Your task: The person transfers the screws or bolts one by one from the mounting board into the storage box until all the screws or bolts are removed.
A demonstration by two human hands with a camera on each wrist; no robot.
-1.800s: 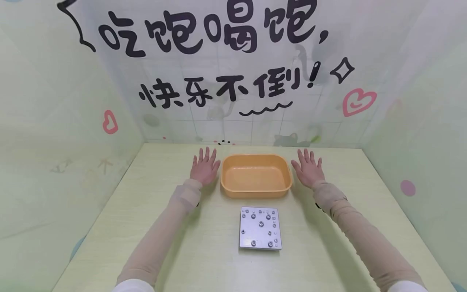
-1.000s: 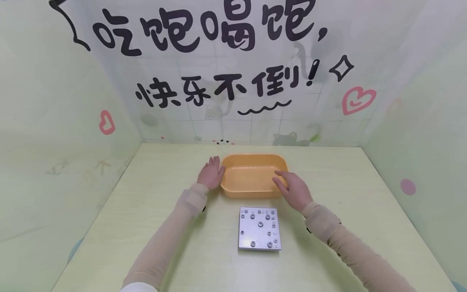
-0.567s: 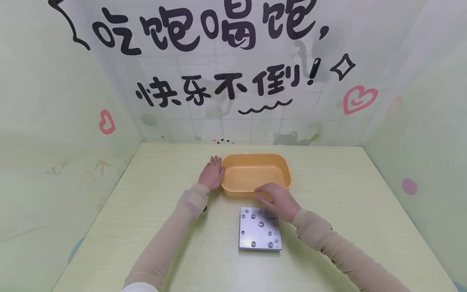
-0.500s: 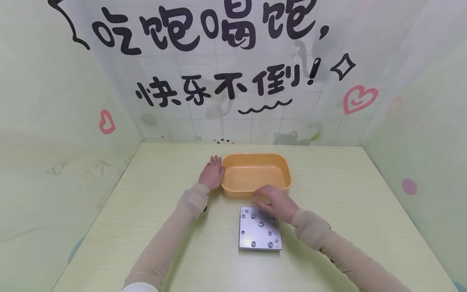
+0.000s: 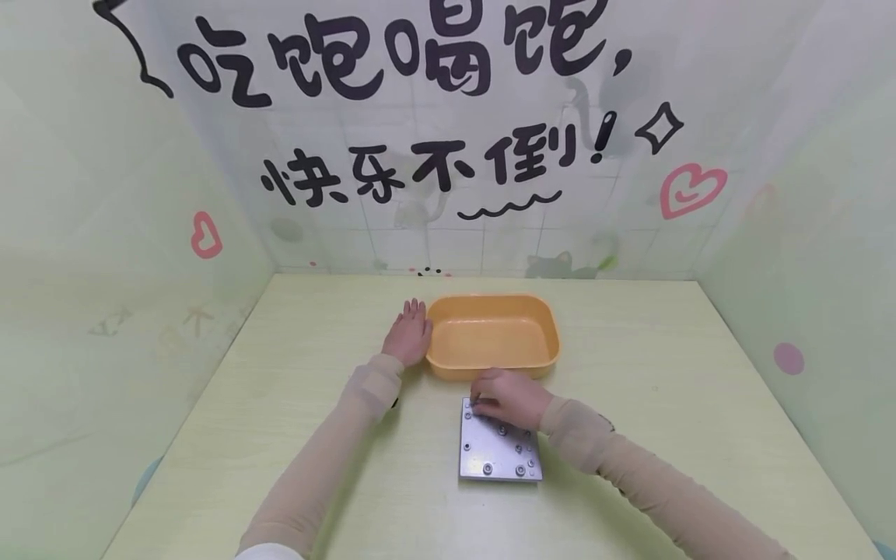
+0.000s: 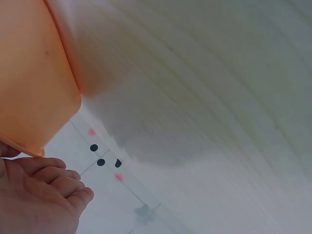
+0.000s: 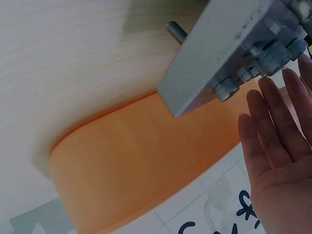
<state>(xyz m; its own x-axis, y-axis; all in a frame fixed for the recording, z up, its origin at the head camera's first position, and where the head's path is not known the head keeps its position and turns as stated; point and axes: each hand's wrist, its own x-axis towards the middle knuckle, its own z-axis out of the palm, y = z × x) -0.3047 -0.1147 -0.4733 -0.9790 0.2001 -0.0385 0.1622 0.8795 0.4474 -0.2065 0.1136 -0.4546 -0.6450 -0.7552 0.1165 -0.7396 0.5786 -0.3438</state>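
A silver metal plate (image 5: 493, 455) with several bolts and small studs along its face lies in front of an orange plastic tray (image 5: 491, 342). My right hand (image 5: 514, 398) reaches over the plate's far edge, thumb and forefinger pinching a small bolt at its far left corner. In the right wrist view the other fingers (image 7: 273, 131) extend beside the bolt heads (image 7: 275, 58), while a threaded end (image 7: 176, 32) sticks out of the plate's opposite face. My left hand (image 5: 408, 334) rests against the tray's left rim, fingers extended; in the left wrist view the thumb is partly hidden behind the rim.
Both things stand on a pale wooden table (image 5: 280, 443). Printed wall sheets enclose it at the back and both sides, with black lettering (image 5: 441, 167) on the back wall (image 5: 483, 249).
My right hand has left the tray's right side and come forward and left onto the plate, its fingers closing at a bolt. My left hand has drawn in against the tray's left rim.
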